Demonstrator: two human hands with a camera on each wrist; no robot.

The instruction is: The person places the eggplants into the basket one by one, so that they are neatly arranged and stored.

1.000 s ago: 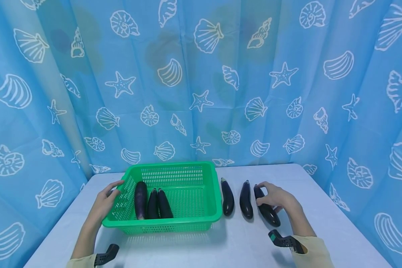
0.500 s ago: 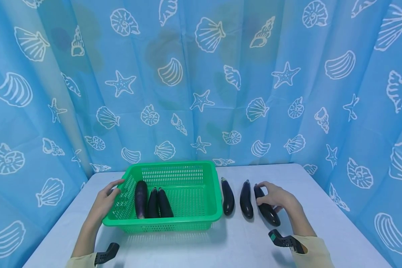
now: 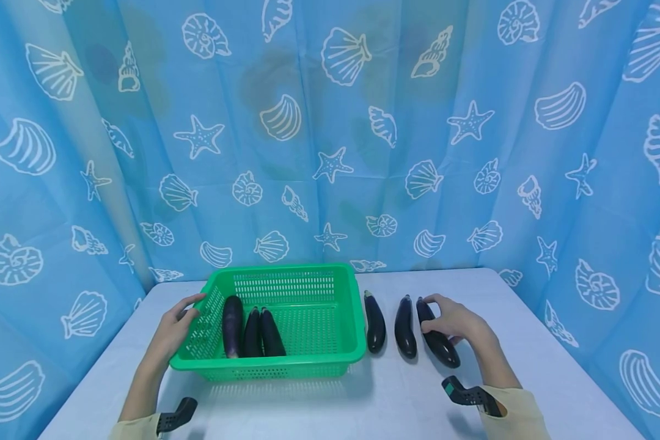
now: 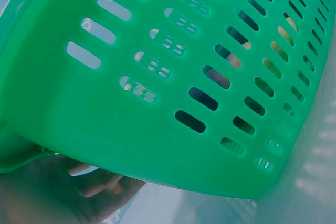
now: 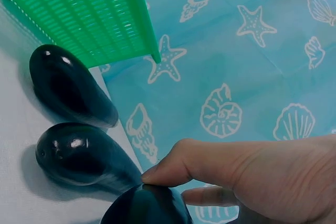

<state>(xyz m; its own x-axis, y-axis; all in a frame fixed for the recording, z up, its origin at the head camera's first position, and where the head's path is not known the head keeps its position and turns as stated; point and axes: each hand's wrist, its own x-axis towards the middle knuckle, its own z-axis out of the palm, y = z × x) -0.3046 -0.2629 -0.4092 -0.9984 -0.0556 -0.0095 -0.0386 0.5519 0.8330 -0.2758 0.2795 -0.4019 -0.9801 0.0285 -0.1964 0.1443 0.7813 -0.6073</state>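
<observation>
My right hand (image 3: 455, 319) pinches a dark purple eggplant (image 3: 441, 348) on the right of the table, thumb on its near left side and fingers across its far side. In the right wrist view the same eggplant (image 5: 147, 208) shows only in part, under the thumb. To its left lie two more eggplants, a middle one (image 3: 404, 330) and one beside the basket (image 3: 374, 324). My left hand (image 3: 170, 330) holds the left rim of a green slotted plastic basket (image 3: 286, 363). In the left wrist view, fingers (image 4: 105, 190) run along the outside of its wall, partly hidden.
Inside the basket, on its left side, lie a thicker eggplant (image 3: 231, 327) and two slimmer ones side by side (image 3: 271, 333). A white cloth covers the table (image 3: 286, 409). Behind and around it hangs a blue curtain (image 3: 341, 232) with white shell and starfish prints.
My right hand and the eggplant it pinches have shifted very slightly toward the back. The left hand and the basket look unmoved apart from a small camera drift.
</observation>
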